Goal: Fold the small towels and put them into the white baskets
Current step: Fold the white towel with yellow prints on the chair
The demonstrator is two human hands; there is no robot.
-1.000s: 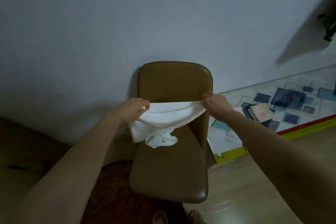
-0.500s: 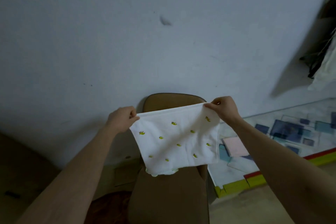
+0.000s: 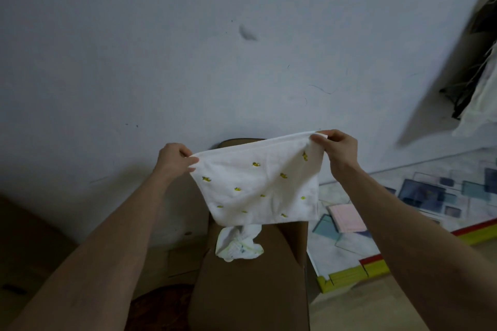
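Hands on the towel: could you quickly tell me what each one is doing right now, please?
Left hand: pinches the upper left corner of the white towel.
Right hand: pinches its upper right corner.

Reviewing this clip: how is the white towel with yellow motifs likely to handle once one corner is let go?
Probably floppy: the towel sags and creases between the left hand and right hand, which pinch its top corners. It seems light, since fingertip pinches carry it. Released, it would likely drop onto the brown chair beside the crumpled cloth.
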